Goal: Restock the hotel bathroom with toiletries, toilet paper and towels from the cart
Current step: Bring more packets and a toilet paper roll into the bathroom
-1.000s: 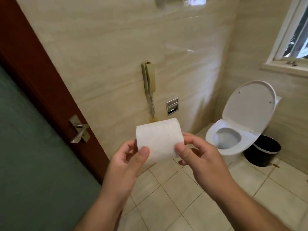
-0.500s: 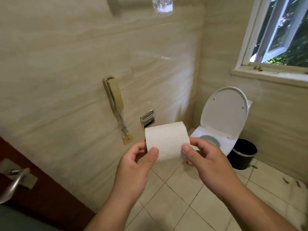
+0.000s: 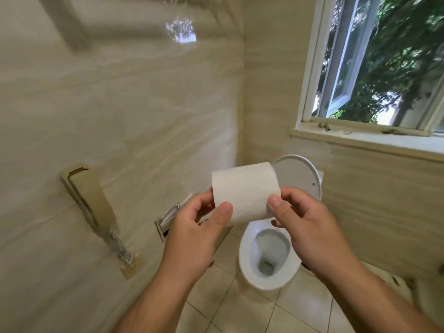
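Observation:
A white toilet paper roll [image 3: 245,191] is held up in front of me, lying sideways between both hands. My left hand [image 3: 194,234] grips its left end, thumb on the front. My right hand [image 3: 310,227] pinches its right end with the thumb on the front. A chrome paper holder [image 3: 165,221] is set into the beige wall just left of my left hand, partly hidden by it.
A white toilet [image 3: 269,255] with its lid [image 3: 298,176] raised stands right below the roll. A beige wall phone [image 3: 89,195] with a coiled cord hangs on the left wall. An open window [image 3: 374,63] is at upper right. Beige floor tiles [image 3: 254,313] lie underfoot.
I have moved further into the bathroom toward the toilet; the door has left the view and the toilet is now under the roll. Both hands hold the roll as before.

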